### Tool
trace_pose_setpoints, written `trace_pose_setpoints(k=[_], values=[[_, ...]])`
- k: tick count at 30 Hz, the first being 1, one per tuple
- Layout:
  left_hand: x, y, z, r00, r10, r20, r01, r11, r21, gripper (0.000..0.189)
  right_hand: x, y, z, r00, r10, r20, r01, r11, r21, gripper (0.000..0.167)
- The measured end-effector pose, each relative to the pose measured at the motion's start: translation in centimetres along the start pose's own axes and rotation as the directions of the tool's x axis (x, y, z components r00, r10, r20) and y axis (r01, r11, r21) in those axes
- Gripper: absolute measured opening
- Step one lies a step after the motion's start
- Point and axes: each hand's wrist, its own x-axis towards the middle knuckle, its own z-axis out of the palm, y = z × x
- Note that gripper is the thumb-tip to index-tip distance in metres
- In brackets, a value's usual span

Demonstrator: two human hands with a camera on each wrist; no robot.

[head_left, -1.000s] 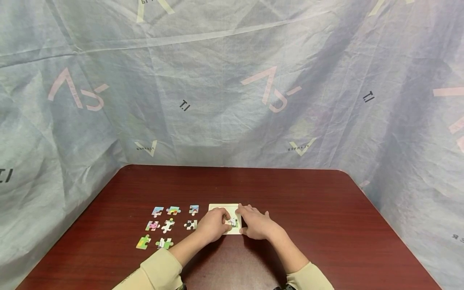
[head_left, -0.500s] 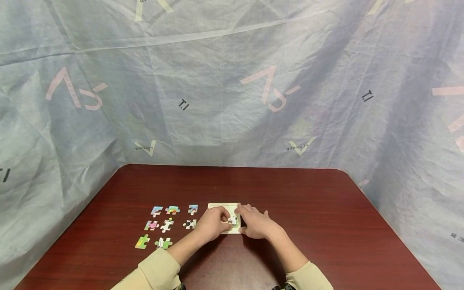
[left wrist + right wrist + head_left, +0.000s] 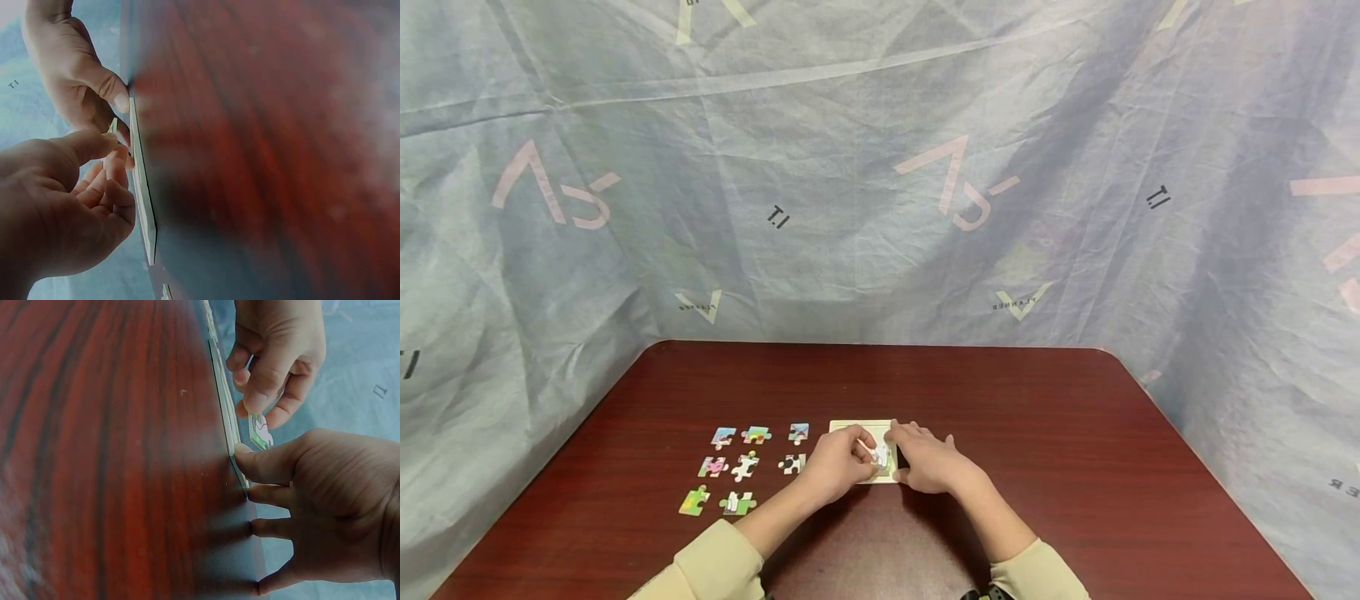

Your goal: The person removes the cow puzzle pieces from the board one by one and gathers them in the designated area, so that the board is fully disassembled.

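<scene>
My left hand [image 3: 833, 467] pinches a jigsaw puzzle piece [image 3: 257, 430] between thumb and fingertips. White and green printing shows on the piece, which is tilted and raised a little above the pale puzzle tray [image 3: 844, 427]. Part of the tray lies hidden under the left hand. At the tray's right edge, my right hand [image 3: 931, 463] rests with thumb and index finger touching the border near its two right corners. Its other fingers spread straight onto the table, as the right wrist view shows. The left wrist view catches the tray [image 3: 142, 187] edge-on, flat on the table.
Left of the tray lie several loose puzzle pieces [image 3: 745, 467] in rough rows, apart from one another. The dark red wooden table [image 3: 1037, 417] has rounded far corners. A grey printed cloth [image 3: 865, 167] hangs behind it and at both sides.
The left hand has tilted the pinched puzzle piece slightly while staying over the tray. My right hand keeps its place at the tray's edge. The loose pieces have not moved.
</scene>
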Motion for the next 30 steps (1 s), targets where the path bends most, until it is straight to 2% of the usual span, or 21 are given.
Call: trace_pose_setpoints(k=[8, 15, 30], values=[[-1.1, -0.8, -0.8, 1.0, -0.022, 0.021, 0.024, 0.995, -0.095, 0.025, 0.1, 0.0, 0.1, 1.0, 0.004, -0.002, -0.004, 1.0, 0.0, 0.056], [-2.0, -1.5, -1.9, 0.999, -0.035, 0.023, 0.038, 0.989, -0.141, 0.025, 0.0, 0.1, 0.2, 1.0, 0.001, -0.001, -0.001, 1.0, 0.015, 0.056], [-4.6, -2.9, -4.4, 0.995, -0.095, 0.02, 0.097, 0.989, -0.111, 0.025, 0.0, 0.3, 0.2, 1.0, -0.004, 0.008, 0.003, 0.999, 0.036, 0.057]])
